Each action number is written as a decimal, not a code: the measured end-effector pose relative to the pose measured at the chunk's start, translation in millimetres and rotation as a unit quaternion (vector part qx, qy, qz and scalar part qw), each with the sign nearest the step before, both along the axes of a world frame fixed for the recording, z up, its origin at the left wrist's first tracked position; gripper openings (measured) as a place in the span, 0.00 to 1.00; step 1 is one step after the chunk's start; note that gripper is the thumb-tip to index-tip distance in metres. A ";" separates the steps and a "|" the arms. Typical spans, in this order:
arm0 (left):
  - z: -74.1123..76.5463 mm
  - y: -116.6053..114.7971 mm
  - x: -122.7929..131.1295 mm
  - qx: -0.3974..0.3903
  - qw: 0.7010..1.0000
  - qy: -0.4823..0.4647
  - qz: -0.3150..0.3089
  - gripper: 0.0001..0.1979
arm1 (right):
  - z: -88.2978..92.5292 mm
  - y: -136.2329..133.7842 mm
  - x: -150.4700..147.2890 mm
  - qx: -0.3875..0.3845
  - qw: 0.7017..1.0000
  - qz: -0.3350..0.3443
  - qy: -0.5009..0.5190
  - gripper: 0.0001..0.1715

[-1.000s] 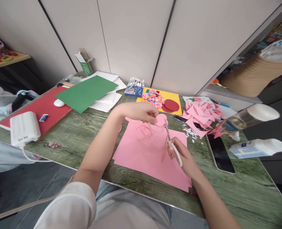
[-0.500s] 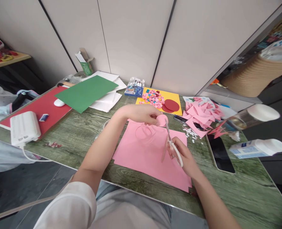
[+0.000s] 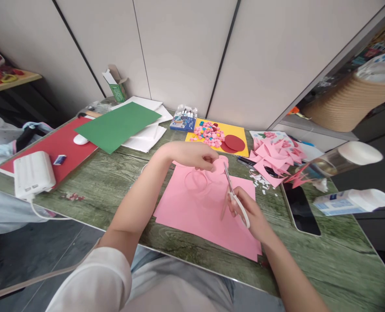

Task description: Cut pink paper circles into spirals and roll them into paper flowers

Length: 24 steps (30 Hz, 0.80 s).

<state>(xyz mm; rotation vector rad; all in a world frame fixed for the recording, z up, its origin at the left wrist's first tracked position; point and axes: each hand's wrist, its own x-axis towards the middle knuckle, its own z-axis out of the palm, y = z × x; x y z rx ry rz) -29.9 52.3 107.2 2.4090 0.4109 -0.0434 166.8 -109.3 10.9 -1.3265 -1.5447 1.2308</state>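
My left hand [image 3: 200, 157] pinches a small round piece of pink paper [image 3: 220, 165] above the back of the pink sheets. White-handled scissors [image 3: 234, 195] are in my right hand [image 3: 247, 212], fingers closed round the handles. The blades point away from me, and their tips meet the edge of the pink piece. Beneath both hands lie the larger pink paper sheets [image 3: 195, 216], with a curled pink strip [image 3: 194, 180] on top.
Pink offcuts [image 3: 273, 156] are heaped at the right beside a phone [image 3: 301, 210]. Behind, yellow paper [image 3: 241, 130] carries pompoms [image 3: 208, 134] and red discs [image 3: 234, 143]. Green paper [image 3: 119, 125], red paper [image 3: 65, 164] and a white power bank [image 3: 33, 173] are at the left. A white bottle [image 3: 353, 201] stands right.
My left hand has turned the pink piece slightly, and it now looks less round. The curled strip below has shifted a little. My right hand and the scissors stay almost in place.
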 end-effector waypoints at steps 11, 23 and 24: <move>7.5 1.1 -7.7 -0.016 0.999 -0.005 0.029 0.06 | -5.1 0.2 2.1 -0.003 1.000 0.001 -0.008 0.11; 3.2 0.4 -2.2 -0.027 0.999 -0.018 0.038 0.07 | -4.8 0.2 1.4 -0.001 1.000 -0.020 0.005 0.10; 2.4 0.1 -1.0 -0.024 0.999 -0.019 0.035 0.07 | -4.5 0.3 1.4 0.001 1.000 -0.019 0.006 0.10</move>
